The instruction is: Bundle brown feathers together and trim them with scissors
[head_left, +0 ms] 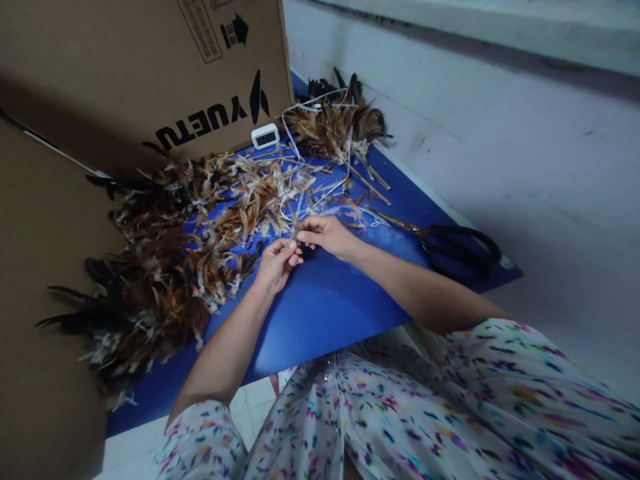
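My left hand (278, 265) and my right hand (331, 236) meet over the blue tabletop, fingertips pinched together. Between them is a small feather (293, 215), its thin brown end pointing up and some greyish fluff at my fingertips; most of it is hidden by the fingers. Just beyond my hands lies a loose spread of brown and white feathers (247, 212). To the left, darker brown and black feathers (145, 293) are heaped in bunches. Large black-handled scissors (463, 250) rest to the right of my right hand, blades toward the feathers.
A blue table (320, 310) stands against a pale wall (500, 147). Printed cardboard boxes (125, 73) border its back and left. Toward the back are a white digital timer (265, 137), a feather bundle (333, 120), thin sticks (371, 185) and tangled white strips (299, 150).
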`<state>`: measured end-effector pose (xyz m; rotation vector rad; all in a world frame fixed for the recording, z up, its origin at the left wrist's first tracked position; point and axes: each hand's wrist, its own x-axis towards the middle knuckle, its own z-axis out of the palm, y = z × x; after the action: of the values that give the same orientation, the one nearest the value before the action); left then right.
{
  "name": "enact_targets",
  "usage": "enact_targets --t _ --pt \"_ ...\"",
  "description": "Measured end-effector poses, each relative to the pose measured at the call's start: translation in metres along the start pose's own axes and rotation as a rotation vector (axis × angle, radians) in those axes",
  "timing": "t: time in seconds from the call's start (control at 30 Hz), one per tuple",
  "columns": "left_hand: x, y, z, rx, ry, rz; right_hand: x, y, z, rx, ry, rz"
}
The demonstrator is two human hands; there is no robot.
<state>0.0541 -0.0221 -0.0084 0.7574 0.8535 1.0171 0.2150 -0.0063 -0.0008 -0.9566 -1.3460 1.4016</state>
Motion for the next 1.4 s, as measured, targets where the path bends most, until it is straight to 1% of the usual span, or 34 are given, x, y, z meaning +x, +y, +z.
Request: enact_targets --t 0.1,0.17,0.23,0.37,0.47,0.53,0.63,0.73,0.83,0.9,1.0,1.07,1.13,1.2,1.23,1.3,1.37,1.4 --pt "0.003 0.002 -0.004 -0.076 0.079 0.101 0.006 0.002 -0.008 -0.136 0.101 -0.043" --pt "0.006 0.005 -0.007 -0.118 0.143 0.176 0.011 0.004 -0.014 -0.290 0.158 -0.100" --pt "0.009 0.008 -0.010 -0.141 0.198 0.238 0.017 0.006 -0.017 -0.459 0.175 -0.153" --pt "0.013 0.009 -0.016 -0.153 0.255 0.312 0.030 0.004 -0.011 -0.805 0.090 -0.192" --pt "0.014 0.008 -0.017 -0.150 0.256 0.333 0.040 0.002 -0.002 -1.053 0.042 -0.138" --pt "0.014 0.008 -0.018 -0.158 0.253 0.344 0.046 0.001 0.002 -1.157 0.025 -0.085" --pt "0.016 0.008 -0.019 -0.186 0.244 0.354 0.053 0.000 -0.001 -1.201 0.011 -0.030" --pt "0.018 0.009 -0.021 -0.197 0.219 0.346 0.058 -0.003 -0.013 -1.175 0.068 -0.017" --pt "0.020 0.009 -0.023 -0.207 0.210 0.342 0.060 -0.007 -0.029 -1.165 0.223 -0.027" --pt "0.020 0.009 -0.023 -0.214 0.207 0.343 0.061 -0.011 -0.040 -1.200 0.335 -0.004" --pt "0.020 0.008 -0.023 -0.224 0.203 0.347 0.063 -0.017 -0.052 -1.307 0.489 0.077" --pt "0.020 0.009 -0.023 -0.230 0.211 0.349 0.064 -0.021 -0.058 -1.392 0.545 0.148" --pt "0.021 0.009 -0.023 -0.235 0.221 0.351 0.063 -0.024 -0.062 -1.463 0.523 0.216" --pt "0.022 0.010 -0.024 -0.246 0.232 0.357 0.060 -0.028 -0.061 -1.504 0.463 0.233" --pt "0.022 0.011 -0.025 -0.251 0.236 0.361 0.058 -0.030 -0.058 -1.514 0.438 0.211" --pt "0.024 0.012 -0.026 -0.261 0.244 0.364 0.052 -0.033 -0.048 -1.516 0.412 0.118" --pt "0.024 0.013 -0.027 -0.268 0.248 0.361 0.047 -0.033 -0.032 -1.491 0.375 0.002" --pt "0.025 0.013 -0.027 -0.271 0.250 0.358 0.045 -0.033 -0.022 -1.462 0.336 -0.061"
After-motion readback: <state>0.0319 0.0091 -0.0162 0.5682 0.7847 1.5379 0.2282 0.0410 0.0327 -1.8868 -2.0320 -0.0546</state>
